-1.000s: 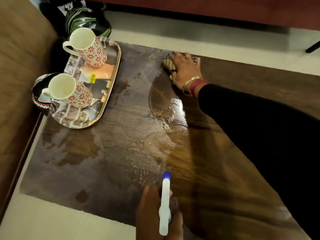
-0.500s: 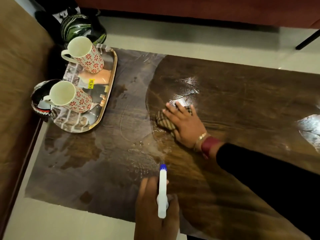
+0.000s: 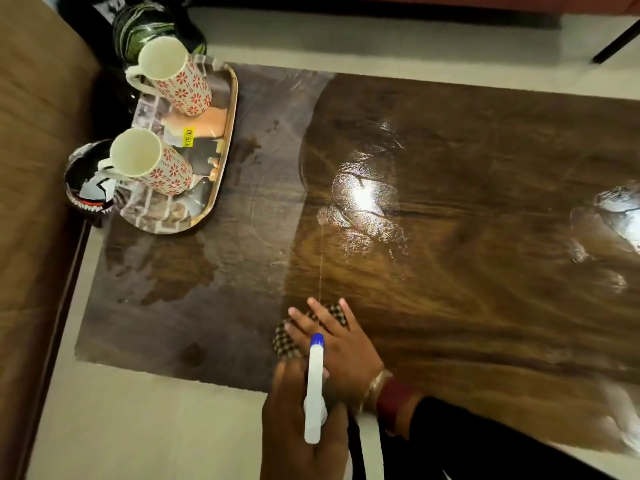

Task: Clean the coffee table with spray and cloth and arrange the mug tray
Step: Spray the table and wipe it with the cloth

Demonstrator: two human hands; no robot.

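While the cloth (image 3: 285, 342) lies flat at the counter's (image 3: 485, 306) near edge, left of its middle, the right hand (image 3: 341, 348) presses on it with fingers straight and spread, a wide grip that pins rather than holds. Checked and thin, it looks soft and light, probably damp, so it should glide over wet wood and bunch if pushed from one corner; a flat palm over its middle, or a pinch on a gathered fold to lift it, seems the best hold. Nearer the person, the left hand (image 3: 298, 424) has its grip wrapped round the spray (image 3: 314, 386), whose nozzle points out over the right hand's knuckles; the bottle's body is hidden, so I cannot tell how full or heavy it is. Right of the cloth the wood shines wet, while to the left it is dull and blotched, which I judge not yet wiped. At the far left corner the tray (image 3: 229, 140) carries two mugs (image 3: 173, 77), both likely fragile, handles turned left. Beyond that edge sits a helmet (image 3: 86, 181).
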